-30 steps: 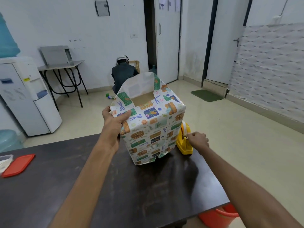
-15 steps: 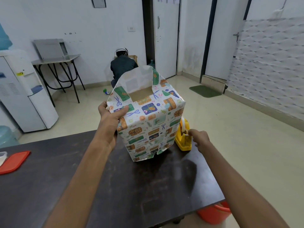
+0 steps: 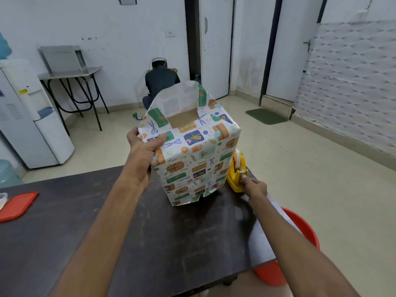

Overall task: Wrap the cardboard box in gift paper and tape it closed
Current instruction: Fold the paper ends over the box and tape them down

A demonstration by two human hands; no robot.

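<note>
The cardboard box (image 3: pixel 183 120) stands upright on the dark table (image 3: pixel 150 232), covered in white gift paper (image 3: pixel 197 159) printed with scissors and presents. Its top is partly uncovered and one paper flap stands up at the back. My left hand (image 3: pixel 144 146) grips the box's upper left corner, thumb pressing the folded paper down. A yellow tape dispenser (image 3: pixel 236 170) sits just right of the box. My right hand (image 3: pixel 252 186) pinches at the dispenser's front end, where the tape comes off.
A red lid (image 3: pixel 18 205) lies at the table's left edge. A red bucket (image 3: pixel 300 230) stands on the floor under the right table edge. A person in dark clothes (image 3: pixel 161 82) crouches by the far wall. A water dispenser (image 3: pixel 32 116) stands at left.
The view has shifted slightly. My right hand has slid from the dispenser's side down to its front end. My left hand keeps its grip on the box's corner.
</note>
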